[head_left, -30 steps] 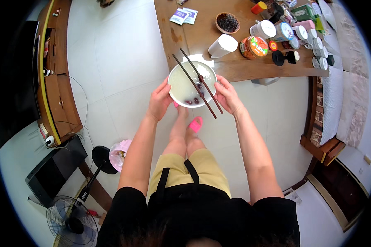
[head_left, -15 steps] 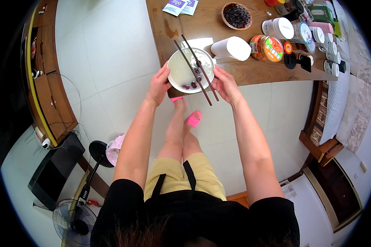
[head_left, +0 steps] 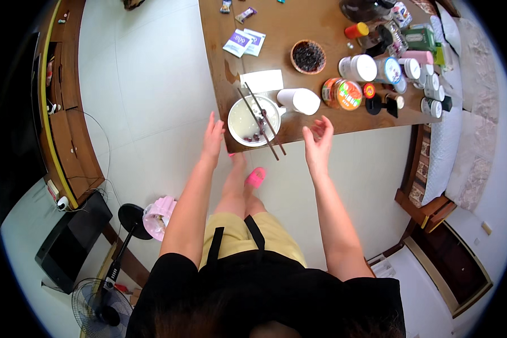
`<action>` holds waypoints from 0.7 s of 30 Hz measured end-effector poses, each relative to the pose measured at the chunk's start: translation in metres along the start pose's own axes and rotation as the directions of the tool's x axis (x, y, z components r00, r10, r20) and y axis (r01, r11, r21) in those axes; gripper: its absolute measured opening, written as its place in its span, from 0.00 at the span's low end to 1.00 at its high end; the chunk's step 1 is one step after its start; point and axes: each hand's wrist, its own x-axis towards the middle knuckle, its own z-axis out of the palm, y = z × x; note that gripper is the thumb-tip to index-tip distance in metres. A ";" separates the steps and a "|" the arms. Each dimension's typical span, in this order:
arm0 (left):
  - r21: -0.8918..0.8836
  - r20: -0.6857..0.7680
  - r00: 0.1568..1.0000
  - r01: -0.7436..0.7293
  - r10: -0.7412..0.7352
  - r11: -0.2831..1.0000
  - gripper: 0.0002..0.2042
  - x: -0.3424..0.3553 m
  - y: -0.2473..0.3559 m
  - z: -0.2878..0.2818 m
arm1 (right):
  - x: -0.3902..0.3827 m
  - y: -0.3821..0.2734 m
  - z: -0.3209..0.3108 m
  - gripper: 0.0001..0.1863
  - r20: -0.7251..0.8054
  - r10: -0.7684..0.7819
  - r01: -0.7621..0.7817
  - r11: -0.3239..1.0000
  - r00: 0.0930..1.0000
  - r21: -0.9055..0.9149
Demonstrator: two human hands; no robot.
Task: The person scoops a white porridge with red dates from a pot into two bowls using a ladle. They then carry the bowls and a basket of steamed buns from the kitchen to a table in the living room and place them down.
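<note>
Fingers (head_left: 215, 127) of the left hand (head_left: 210, 139) are open and nearly straight, just beside the left rim of the bowl (head_left: 240, 125); whether a fingertip brushes that rim is hard to tell from this angle. The right hand (head_left: 318, 138) is open too, its fingers slightly curled and apart from the thumb, at the table's front edge, clear of the bowl and near the white cylinder (head_left: 296, 101).

The bowl rests on the table (head_left: 287, 28), close to its front left corner. It is white and holds a pale, cloudy liquid with several dates (head_left: 256, 137), dark red, toward the front and right. Two chopsticks (head_left: 257, 120) lie side by side across its right half, their near ends reaching past the table edge.

Behind the bowl lies a white paper (head_left: 265, 80), and farther back two sachets (head_left: 238, 43) overlap. The basket (head_left: 308, 57), round and filled with dark pieces, stands behind the cylinder. To the cylinder's right is the orange-labelled jar (head_left: 342, 93), with white tubs (head_left: 356, 67) beyond it. Pink slippers (head_left: 256, 177) show below on the floor.
</note>
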 end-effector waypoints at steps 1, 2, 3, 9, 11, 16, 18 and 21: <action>0.018 -0.043 0.999 -0.023 0.024 1.000 0.31 -0.012 0.005 -0.002 | -0.007 -0.024 -0.011 0.41 -0.019 -0.136 0.131 0.977 0.990 -0.167; 0.032 -0.068 0.997 -0.036 0.038 0.999 0.30 -0.017 0.001 -0.006 | -0.008 -0.045 -0.018 0.44 -0.012 -0.272 0.253 0.909 0.962 -0.330; 0.052 -0.089 0.994 -0.054 0.058 0.997 0.30 -0.017 -0.010 -0.013 | -0.005 -0.061 -0.021 0.45 0.032 -0.402 0.378 0.827 0.915 -0.416; 0.077 -0.208 0.972 -0.096 0.110 0.992 0.28 -0.053 0.008 -0.027 | 0.038 -0.082 -0.007 0.41 0.356 -0.418 0.547 0.583 0.836 -0.601; 0.063 -0.245 0.963 -0.099 0.112 0.993 0.27 -0.066 0.015 -0.024 | 0.048 -0.079 -0.016 0.36 0.374 -0.382 0.534 0.626 0.845 -0.568; -0.003 -0.366 0.925 -0.108 0.100 0.994 0.25 -0.089 0.039 0.004 | 0.070 -0.116 -0.073 0.35 0.316 -0.500 0.592 0.668 0.806 -0.451; -0.052 -0.427 0.900 -0.117 0.084 0.992 0.24 -0.100 0.045 0.020 | 0.086 -0.138 -0.105 0.34 0.223 -0.589 0.621 0.659 0.777 -0.425; -0.140 -0.525 0.849 -0.160 0.064 0.977 0.24 -0.107 0.050 0.049 | 0.156 -0.162 -0.135 0.34 0.100 -0.697 0.671 0.626 0.710 -0.398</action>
